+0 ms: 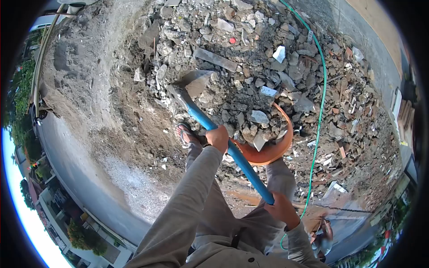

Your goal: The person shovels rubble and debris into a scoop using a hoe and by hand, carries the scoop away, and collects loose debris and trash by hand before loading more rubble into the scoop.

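Observation:
My left hand [217,138] is wrapped round the middle of the blue handle of a hoe [246,167]. Near the handle's lower end, my right hand [282,207] grips it too. The hoe's wide metal blade [196,82] rests against the heap of broken concrete and soil [223,102], its edge partly hidden by rubble. An orange tub [272,152] sits at the foot of the heap in front of my right leg, with lumps of rubble in and against it. The handle crosses over the tub's left side.
A green hose [321,111] runs down the right side over the rubble. My sandaled foot [185,134] stands at the heap's edge. A paved road [76,156] curves along the left. Another person [321,236] is at the lower right. A concrete strip [380,49] borders the right.

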Action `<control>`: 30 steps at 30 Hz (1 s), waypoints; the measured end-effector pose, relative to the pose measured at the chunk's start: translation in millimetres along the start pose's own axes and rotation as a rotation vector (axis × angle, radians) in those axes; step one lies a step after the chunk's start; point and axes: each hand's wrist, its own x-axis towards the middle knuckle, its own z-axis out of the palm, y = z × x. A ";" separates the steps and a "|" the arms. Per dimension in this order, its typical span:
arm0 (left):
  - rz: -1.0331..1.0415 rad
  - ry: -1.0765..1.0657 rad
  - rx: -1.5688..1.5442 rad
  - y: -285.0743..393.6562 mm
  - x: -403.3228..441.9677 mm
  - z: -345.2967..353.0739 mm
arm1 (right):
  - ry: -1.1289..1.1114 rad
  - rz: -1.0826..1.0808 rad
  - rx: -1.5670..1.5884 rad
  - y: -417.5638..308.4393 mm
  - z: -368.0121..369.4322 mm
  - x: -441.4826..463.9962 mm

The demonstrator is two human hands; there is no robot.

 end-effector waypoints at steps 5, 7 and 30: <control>-0.246 -0.429 -0.243 -125.4 -31.8 39.1 | 0.047 0.403 -0.432 -5.9 -16.6 -96.7; -0.454 -0.644 -0.415 -174.5 -72.8 49.8 | 0.068 0.470 -0.565 38.5 -15.8 -148.3; 0.235 0.169 -0.173 77.9 219.4 -86.3 | -0.191 -0.350 -0.141 -74.4 63.9 184.8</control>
